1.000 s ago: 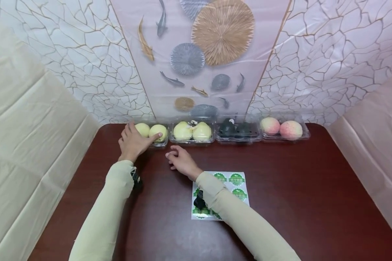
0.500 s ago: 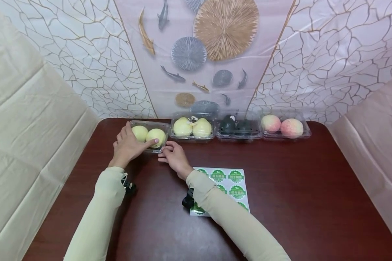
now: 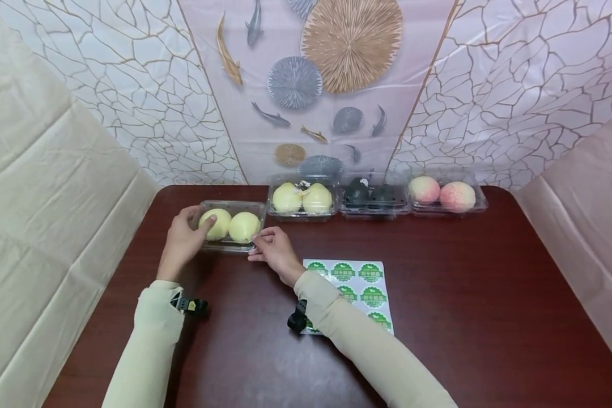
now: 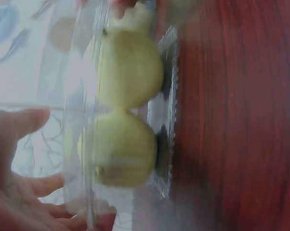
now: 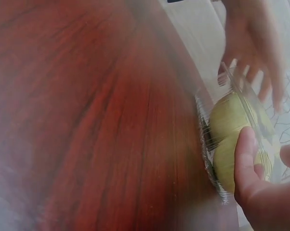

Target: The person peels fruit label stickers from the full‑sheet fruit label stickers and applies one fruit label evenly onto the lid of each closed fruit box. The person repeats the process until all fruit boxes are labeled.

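Note:
In the head view a clear plastic clamshell box (image 3: pixel 228 247) with two round pale yellow-green fruits (image 3: pixel 245 228) stands on the table at the left. My left hand (image 3: pixel 181 243) grips its left end, thumb over the front side and fingers behind. At the right front corner my right hand (image 3: pixel 277 252) pinches the box edge between thumb and fingers. The left wrist view shows the two fruits (image 4: pixel 121 149) close up through the lid, with the left thumb held off the plastic. In the right wrist view the right thumb (image 5: pixel 246 159) overlaps the box's near end.
A sheet of round green stickers (image 3: pixel 371 296) lies partly under the right forearm. Along the back edge stand a box of pale yellow fruits (image 3: pixel 288 198), a box of dark green fruits (image 3: pixel 357 194) and a box of pink-yellow peaches (image 3: pixel 457 196). A patterned cloth (image 3: pixel 183 102) hangs behind.
The left box has come out of the back row toward me, with both hands moving along. My right hand, apart from it at first, now pinches its right front corner.

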Tool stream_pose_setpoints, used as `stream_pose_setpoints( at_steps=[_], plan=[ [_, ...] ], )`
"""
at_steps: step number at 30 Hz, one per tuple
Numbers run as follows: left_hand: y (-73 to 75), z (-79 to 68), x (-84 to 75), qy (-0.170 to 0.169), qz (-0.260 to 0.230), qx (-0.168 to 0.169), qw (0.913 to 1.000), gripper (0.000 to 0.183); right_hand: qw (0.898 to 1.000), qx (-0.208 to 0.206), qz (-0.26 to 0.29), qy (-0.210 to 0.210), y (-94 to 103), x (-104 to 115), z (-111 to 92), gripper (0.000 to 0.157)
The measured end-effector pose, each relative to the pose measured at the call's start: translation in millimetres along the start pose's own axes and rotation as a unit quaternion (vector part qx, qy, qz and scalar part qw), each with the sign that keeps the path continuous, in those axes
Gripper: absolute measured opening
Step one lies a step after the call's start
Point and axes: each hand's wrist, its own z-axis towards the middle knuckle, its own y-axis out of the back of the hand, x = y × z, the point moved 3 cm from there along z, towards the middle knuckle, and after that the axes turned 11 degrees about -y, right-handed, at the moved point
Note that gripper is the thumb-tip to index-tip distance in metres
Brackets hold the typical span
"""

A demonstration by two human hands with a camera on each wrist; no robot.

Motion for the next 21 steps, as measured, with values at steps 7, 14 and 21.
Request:
stream_pose_setpoints(
  at_steps=[7,14,21],
  plan=[
    [9.4,-20.1,24.1,0.102,-0.142,-0.031,0.9842,0.064,1.000,0.021,-0.017,-0.011,3.9,-3.8,-18.0,0.026],
    [3.9,-29.4,29.4,0.133,-0.146,0.016,0.9803,0.066,0.998,0.030,-0.054,-0.005,16.6,-7.8,-38.6,0.026],
    [-3.1,-36.8,22.7,0.122,-0.122,0.038,0.9842,0.071,0.995,0.028,-0.098,0.006,32.0,-7.3,-55.1,0.026]
  ],
)
